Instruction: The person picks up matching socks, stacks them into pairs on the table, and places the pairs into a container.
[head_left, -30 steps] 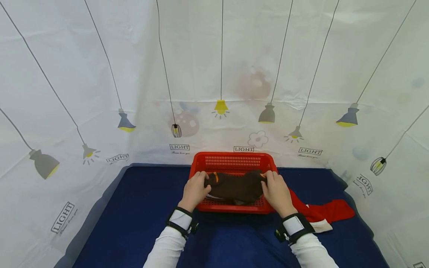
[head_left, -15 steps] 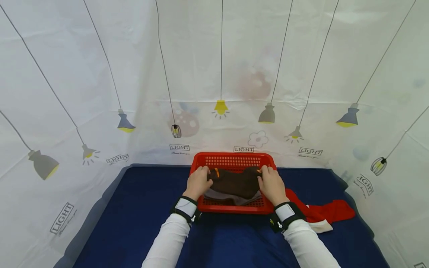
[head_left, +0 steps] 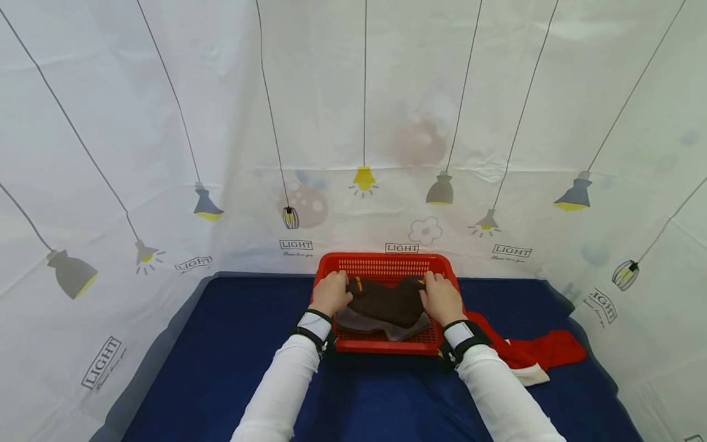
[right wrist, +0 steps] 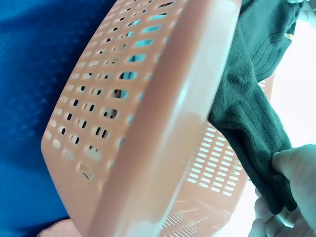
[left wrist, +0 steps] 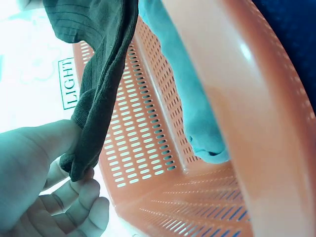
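Observation:
A dark brown ribbed sock with orange marks is stretched sideways over the red plastic basket. My left hand pinches its left end between thumb and fingers, seen closely in the left wrist view. Its right end is pinched by my right hand; the right wrist view shows thumb and fingers around the dark fabric. Below it in the basket lies a greyish sock, partly covered by the brown one in the head view. Its rounded end rests near the basket wall in the left wrist view.
The basket stands on a dark blue cloth surface, near the white wall sheet printed with lamps. On the right lies a red garment with a white part, beside the basket and partly behind my right forearm.
Both hands have moved closer together and slightly farther up in the view with the brown sock, and more of the greyish sock underneath shows. The red garment and basket stay put.

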{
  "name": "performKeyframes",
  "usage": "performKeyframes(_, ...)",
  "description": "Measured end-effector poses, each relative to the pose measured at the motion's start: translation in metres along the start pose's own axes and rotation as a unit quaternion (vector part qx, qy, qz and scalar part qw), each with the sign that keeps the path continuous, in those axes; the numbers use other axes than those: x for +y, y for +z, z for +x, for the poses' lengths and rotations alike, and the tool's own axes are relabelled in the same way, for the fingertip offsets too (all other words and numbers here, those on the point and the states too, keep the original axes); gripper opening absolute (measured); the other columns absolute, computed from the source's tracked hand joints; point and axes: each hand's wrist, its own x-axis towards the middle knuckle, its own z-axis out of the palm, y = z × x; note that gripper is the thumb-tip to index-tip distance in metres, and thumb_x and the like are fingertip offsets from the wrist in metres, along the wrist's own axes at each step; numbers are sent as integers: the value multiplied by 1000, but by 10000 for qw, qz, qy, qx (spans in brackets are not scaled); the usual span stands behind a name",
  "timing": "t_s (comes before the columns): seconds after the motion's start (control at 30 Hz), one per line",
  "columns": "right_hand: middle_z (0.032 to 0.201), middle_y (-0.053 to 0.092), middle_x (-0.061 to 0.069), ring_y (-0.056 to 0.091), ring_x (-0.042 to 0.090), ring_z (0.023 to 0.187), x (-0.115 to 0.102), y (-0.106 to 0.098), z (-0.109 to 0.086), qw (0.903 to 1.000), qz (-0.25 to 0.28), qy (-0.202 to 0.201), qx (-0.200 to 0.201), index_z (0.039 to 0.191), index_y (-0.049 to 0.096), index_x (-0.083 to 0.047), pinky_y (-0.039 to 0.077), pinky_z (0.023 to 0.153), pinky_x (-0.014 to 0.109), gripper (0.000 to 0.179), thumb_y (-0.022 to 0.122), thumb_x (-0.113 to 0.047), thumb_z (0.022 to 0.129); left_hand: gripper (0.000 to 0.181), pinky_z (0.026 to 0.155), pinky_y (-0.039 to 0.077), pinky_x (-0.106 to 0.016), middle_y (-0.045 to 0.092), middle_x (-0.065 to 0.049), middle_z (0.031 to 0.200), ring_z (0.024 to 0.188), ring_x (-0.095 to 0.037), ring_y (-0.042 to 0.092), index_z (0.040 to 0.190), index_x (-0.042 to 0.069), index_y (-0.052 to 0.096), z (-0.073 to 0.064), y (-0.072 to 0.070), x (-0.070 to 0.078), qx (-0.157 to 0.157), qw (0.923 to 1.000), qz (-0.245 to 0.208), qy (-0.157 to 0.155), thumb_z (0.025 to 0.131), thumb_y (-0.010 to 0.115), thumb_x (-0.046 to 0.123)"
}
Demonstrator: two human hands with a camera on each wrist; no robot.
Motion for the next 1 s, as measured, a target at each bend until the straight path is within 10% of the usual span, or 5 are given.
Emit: performKeyframes(1.0, 90, 57, 19, 60, 35, 73, -4, 34, 5, 9984, -151, 323, -433, 100, 52, -1, 51, 59, 44, 31, 70, -17, 80, 21, 58, 51, -40, 67, -9, 86, 73, -27, 65, 90, 8, 64, 20, 22, 4, -545, 9954, 705, -349, 74, 73, 19)
